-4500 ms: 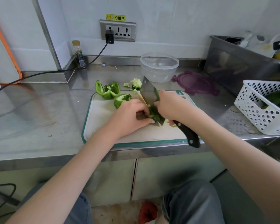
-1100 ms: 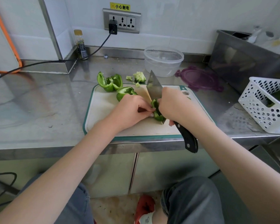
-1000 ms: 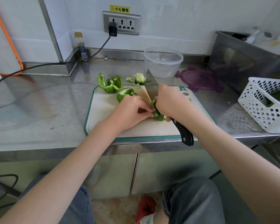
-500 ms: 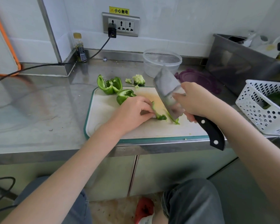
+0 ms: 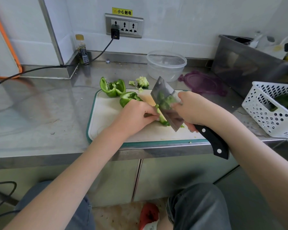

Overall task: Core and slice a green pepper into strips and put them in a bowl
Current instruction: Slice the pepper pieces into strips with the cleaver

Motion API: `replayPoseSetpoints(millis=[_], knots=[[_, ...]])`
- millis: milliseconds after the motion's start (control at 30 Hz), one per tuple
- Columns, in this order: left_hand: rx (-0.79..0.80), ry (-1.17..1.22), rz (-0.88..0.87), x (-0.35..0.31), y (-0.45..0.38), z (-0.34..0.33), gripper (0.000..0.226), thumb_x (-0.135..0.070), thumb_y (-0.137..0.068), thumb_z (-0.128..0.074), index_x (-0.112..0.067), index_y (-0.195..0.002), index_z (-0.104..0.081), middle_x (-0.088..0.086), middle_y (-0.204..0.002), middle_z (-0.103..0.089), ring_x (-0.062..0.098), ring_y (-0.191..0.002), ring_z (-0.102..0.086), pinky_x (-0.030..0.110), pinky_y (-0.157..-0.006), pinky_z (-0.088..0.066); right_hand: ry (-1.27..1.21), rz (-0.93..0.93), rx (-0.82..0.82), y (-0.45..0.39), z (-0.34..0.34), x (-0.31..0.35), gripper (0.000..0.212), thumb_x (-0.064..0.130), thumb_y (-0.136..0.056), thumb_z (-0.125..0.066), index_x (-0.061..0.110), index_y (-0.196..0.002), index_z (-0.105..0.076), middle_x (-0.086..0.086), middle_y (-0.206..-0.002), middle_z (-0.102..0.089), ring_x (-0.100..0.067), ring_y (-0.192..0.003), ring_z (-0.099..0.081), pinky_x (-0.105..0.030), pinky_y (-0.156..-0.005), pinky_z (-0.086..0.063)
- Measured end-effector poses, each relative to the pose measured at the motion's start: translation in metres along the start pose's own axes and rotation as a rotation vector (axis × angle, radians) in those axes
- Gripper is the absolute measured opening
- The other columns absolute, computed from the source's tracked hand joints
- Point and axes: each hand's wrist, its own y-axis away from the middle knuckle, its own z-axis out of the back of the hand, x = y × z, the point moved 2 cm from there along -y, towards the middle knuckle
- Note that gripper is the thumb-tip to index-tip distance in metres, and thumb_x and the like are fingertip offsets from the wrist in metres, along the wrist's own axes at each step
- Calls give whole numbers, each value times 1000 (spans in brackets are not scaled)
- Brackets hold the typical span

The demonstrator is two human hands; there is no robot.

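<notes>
On the white cutting board (image 5: 106, 123) my left hand (image 5: 136, 116) holds down a green pepper piece (image 5: 162, 120) with curled fingers. My right hand (image 5: 193, 108) grips the black handle of a cleaver (image 5: 168, 105), whose blade is tilted with its flat face toward me, its lower corner at the cut strips beside my left fingertips. Green shows on the blade face. Two more pepper pieces (image 5: 113, 87) (image 5: 128, 98) lie at the board's far left. The pale core (image 5: 142, 82) sits just behind the board. An empty clear bowl (image 5: 166, 64) stands further back.
A purple lid (image 5: 203, 83) lies right of the bowl. A white perforated basket (image 5: 273, 108) holding green vegetables stands at the right, a steel bin (image 5: 248, 63) behind it. A small bottle (image 5: 82, 49) and a black cable (image 5: 40, 68) are at the back left.
The cleaver came out of the upright cut, swung out to the right with its face tilted up, and now is back against the strips by my left hand.
</notes>
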Motion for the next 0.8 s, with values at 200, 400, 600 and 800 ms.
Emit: replayPoseSetpoints(millis=[200,400,600,800], knots=[[6,3,50,3,1,0,16,-16,-79,-74,-17,-94,-76,2,-93,-75,15,-89,-69,35,-84,-53,-13,23,-5,-2,-9,4,34,24,-98,-42,17,-66,-32,-3,-61,-47,7,-26,-43,-23,-41,-33],[14,-14,62,2,1,2,17,-17,-80,-74,-16,-97,-76,0,-96,-74,12,-92,-68,31,-87,-51,167,-34,114,2,-6,17,11,13,-99,-42,8,-91,-35,6,-61,-36,-15,-26,-46,-27,-42,-43],[20,-31,44,-1,0,2,17,-15,-81,-72,-18,-97,-76,-1,-96,-74,12,-93,-68,30,-87,-51,94,45,-10,-2,-11,13,19,21,-98,-40,14,-80,-38,-2,-63,-47,-15,-45,-48,-27,-41,-37],[16,-55,35,-2,1,3,15,-15,-81,-72,-16,-96,-76,-1,-96,-74,12,-92,-68,31,-87,-53,57,70,-75,-13,-17,24,7,17,-97,-38,12,-94,-43,-2,-66,-41,-29,-73,-56,-33,-56,-42]])
